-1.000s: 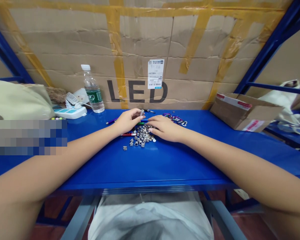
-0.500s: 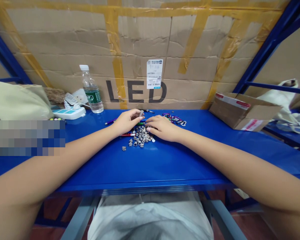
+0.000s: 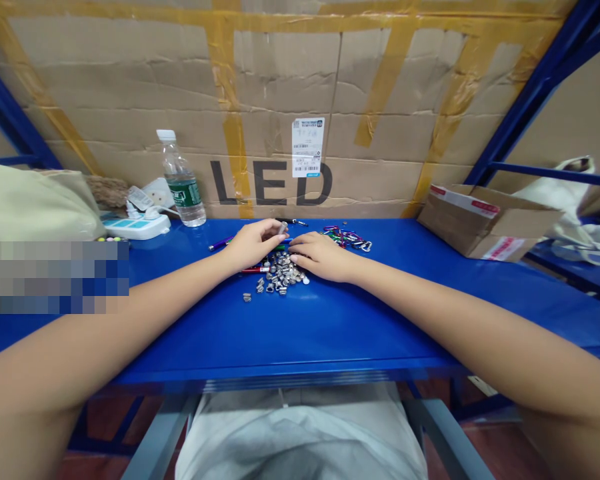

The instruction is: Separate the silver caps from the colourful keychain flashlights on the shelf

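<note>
My left hand point(image 3: 254, 241) is closed, with a small pale, translucent cylinder-like piece point(image 3: 283, 228) between thumb and fingers; its kind is too small to tell. Facing it, my right hand point(image 3: 324, 257) rests palm down with its fingers stretched over the edge of a heap of small shiny metal clips point(image 3: 282, 270). What lies beneath that palm is hidden. Several pens lie around and behind the hands, among them a red pen point(image 3: 255, 270), a purple pen point(image 3: 220, 244) and a black pen point(image 3: 293, 221). Just beyond my right hand are coloured carabiners point(image 3: 350, 239).
A water bottle point(image 3: 183, 183) and a white power strip point(image 3: 139, 225) stand back left, beside a pale bag point(image 3: 35, 203). An open cardboard box point(image 3: 473, 223) sits at the right of the blue table point(image 3: 300, 333). A large taped carton point(image 3: 275, 93) walls off the back.
The whole view has shifted very slightly. Both hands keep nearly the same place and pose, and the pale piece stays in my left hand.
</note>
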Demonstrator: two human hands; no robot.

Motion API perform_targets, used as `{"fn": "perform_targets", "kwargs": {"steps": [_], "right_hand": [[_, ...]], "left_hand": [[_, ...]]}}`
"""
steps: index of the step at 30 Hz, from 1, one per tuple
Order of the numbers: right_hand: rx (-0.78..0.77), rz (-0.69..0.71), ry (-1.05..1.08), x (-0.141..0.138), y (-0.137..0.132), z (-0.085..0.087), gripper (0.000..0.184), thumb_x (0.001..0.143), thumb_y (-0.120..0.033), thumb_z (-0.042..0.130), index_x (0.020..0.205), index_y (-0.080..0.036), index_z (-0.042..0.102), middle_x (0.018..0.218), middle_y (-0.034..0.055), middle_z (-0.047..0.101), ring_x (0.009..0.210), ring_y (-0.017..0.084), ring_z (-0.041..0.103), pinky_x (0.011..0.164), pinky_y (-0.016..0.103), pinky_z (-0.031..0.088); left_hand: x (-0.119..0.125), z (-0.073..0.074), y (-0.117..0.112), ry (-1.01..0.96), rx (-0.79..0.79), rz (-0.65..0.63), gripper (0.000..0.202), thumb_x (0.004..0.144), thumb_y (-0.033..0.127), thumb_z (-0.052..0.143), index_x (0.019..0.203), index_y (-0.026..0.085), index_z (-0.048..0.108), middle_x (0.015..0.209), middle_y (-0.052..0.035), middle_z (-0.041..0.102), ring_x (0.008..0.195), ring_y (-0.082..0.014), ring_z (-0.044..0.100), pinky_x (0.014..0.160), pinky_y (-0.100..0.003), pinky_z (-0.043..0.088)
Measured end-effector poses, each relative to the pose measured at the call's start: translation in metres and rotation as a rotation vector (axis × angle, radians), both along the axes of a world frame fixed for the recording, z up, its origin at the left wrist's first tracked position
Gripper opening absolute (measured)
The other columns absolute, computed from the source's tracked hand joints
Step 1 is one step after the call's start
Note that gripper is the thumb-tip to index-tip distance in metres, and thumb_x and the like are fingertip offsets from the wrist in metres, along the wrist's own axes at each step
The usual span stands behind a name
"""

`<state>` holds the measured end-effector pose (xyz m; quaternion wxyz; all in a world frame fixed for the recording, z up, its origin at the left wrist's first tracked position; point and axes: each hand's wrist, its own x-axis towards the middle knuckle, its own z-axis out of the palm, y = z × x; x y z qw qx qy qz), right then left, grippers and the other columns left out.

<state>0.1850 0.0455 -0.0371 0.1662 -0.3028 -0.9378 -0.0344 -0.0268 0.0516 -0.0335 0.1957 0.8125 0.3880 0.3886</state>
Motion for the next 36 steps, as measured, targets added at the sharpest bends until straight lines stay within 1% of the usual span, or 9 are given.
{"fn": "perform_targets", "kwargs": {"steps": [4, 8, 14, 16, 20, 24, 28, 31, 36], "right_hand": [[0.046, 0.001, 0.002, 0.002, 0.000, 0.002, 0.042, 0.098, -0.038, 0.037, 0.110, -0.015, 0.070, 0.121, 0.0130, 0.063, 0.110, 0.025, 0.056, 0.096, 0.043, 0.039], [0.053, 0.004, 0.002, 0.005, 0.003, 0.003, 0.040, 0.098, -0.037, 0.037, 0.110, -0.016, 0.070, 0.123, 0.0118, 0.063, 0.113, 0.025, 0.056, 0.098, 0.043, 0.039], [0.018, -0.092, 0.003, 0.009, 0.007, 0.006, 0.038, 0.097, -0.034, 0.039, 0.107, -0.016, 0.071, 0.122, 0.0123, 0.064, 0.111, 0.026, 0.057, 0.097, 0.044, 0.041], [0.013, -0.100, -0.007, 0.010, 0.008, 0.006, 0.038, 0.097, -0.035, 0.039, 0.106, -0.015, 0.071, 0.120, 0.0127, 0.065, 0.110, 0.026, 0.058, 0.097, 0.043, 0.041], [0.035, -0.097, 0.014, 0.011, 0.009, 0.007, 0.038, 0.097, -0.035, 0.039, 0.106, -0.015, 0.070, 0.115, 0.0129, 0.066, 0.108, 0.025, 0.058, 0.097, 0.043, 0.042], [0.068, -0.079, 0.026, 0.010, 0.008, 0.006, 0.035, 0.096, -0.030, 0.040, 0.108, -0.016, 0.069, 0.121, 0.0123, 0.063, 0.111, 0.025, 0.056, 0.097, 0.043, 0.041], [0.057, -0.045, -0.014, 0.009, 0.008, 0.003, 0.034, 0.096, -0.028, 0.040, 0.112, -0.017, 0.068, 0.121, 0.0108, 0.064, 0.110, 0.025, 0.057, 0.096, 0.042, 0.042], [0.053, -0.029, -0.031, 0.010, 0.010, 0.002, 0.036, 0.097, -0.029, 0.038, 0.109, -0.016, 0.069, 0.117, 0.0112, 0.066, 0.108, 0.024, 0.059, 0.096, 0.041, 0.042], [0.056, -0.020, 0.001, 0.014, 0.011, 0.003, 0.034, 0.096, -0.024, 0.039, 0.105, -0.014, 0.071, 0.116, 0.0115, 0.067, 0.106, 0.022, 0.060, 0.095, 0.039, 0.044]], "left_hand": [[0.000, 0.000, 0.000, 0.000, -0.015, -0.003, 0.028, 0.084, 0.039, 0.057, 0.100, 0.017, 0.061, 0.101, -0.0071, 0.070, 0.093, -0.0214, 0.066, 0.089, -0.040, 0.051], [-0.001, -0.001, 0.001, -0.001, -0.020, -0.006, 0.028, 0.084, 0.039, 0.058, 0.101, 0.017, 0.061, 0.101, -0.0073, 0.070, 0.093, -0.0212, 0.066, 0.088, -0.041, 0.051], [0.000, 0.000, 0.000, 0.003, -0.011, -0.011, 0.025, 0.084, 0.036, 0.058, 0.100, 0.017, 0.061, 0.098, -0.0070, 0.070, 0.090, -0.0201, 0.066, 0.087, -0.040, 0.051], [0.000, 0.000, 0.000, 0.012, -0.010, -0.008, 0.025, 0.084, 0.036, 0.058, 0.100, 0.017, 0.061, 0.098, -0.0068, 0.070, 0.090, -0.0202, 0.066, 0.087, -0.040, 0.051], [0.000, 0.001, 0.000, 0.020, -0.009, 0.001, 0.025, 0.084, 0.038, 0.057, 0.100, 0.018, 0.061, 0.099, -0.0070, 0.070, 0.090, -0.0204, 0.066, 0.087, -0.040, 0.051], [0.000, 0.001, -0.001, 0.016, -0.005, -0.014, 0.025, 0.084, 0.036, 0.057, 0.100, 0.018, 0.061, 0.098, -0.0064, 0.070, 0.090, -0.0202, 0.066, 0.087, -0.039, 0.051], [0.001, 0.001, -0.002, 0.010, -0.018, -0.016, 0.025, 0.084, 0.036, 0.058, 0.100, 0.018, 0.062, 0.099, -0.0070, 0.070, 0.091, -0.0209, 0.066, 0.086, -0.039, 0.051], [0.001, 0.002, -0.002, 0.015, -0.009, -0.008, 0.024, 0.084, 0.036, 0.058, 0.100, 0.018, 0.062, 0.098, -0.0069, 0.070, 0.092, -0.0218, 0.065, 0.086, -0.039, 0.051], [0.001, 0.002, -0.003, 0.028, 0.004, 0.000, 0.023, 0.084, 0.036, 0.058, 0.100, 0.019, 0.062, 0.097, -0.0065, 0.070, 0.091, -0.0217, 0.065, 0.085, -0.039, 0.051]]}}
